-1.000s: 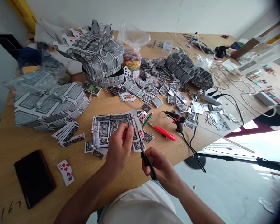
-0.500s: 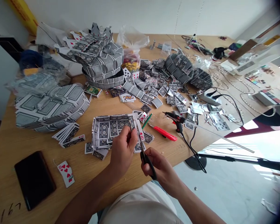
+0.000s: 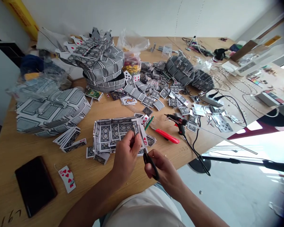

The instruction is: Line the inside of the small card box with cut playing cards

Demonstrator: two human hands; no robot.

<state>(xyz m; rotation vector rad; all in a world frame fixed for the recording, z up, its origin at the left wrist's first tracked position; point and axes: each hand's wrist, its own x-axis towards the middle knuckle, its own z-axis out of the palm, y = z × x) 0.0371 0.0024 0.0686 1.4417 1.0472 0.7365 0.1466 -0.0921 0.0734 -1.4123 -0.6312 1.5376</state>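
Observation:
My left hand (image 3: 128,150) pinches a playing card (image 3: 143,134) that shows a red heart near its lower end. My right hand (image 3: 162,165) is wrapped round the black handles of a pair of scissors (image 3: 151,164), whose blades reach up along the card. Behind my left hand, an open tray built of playing cards (image 3: 105,132) stands on the table. Loose cards (image 3: 101,157) lie against its near side. Right of the card are a green pencil (image 3: 149,123) and a red utility knife (image 3: 167,136).
A black glue gun (image 3: 177,121) with a cord lies to the right. Large forms made of cards (image 3: 53,110) stand at the left and back. Scattered cards (image 3: 156,93) cover the middle. A dark tablet-like slab (image 3: 35,186) and a ten of hearts (image 3: 67,179) lie front left.
The held card is turned slightly and stands more apart on the right of the left fingers, while the scissor blades sit lower along it. The view has tilted slightly.

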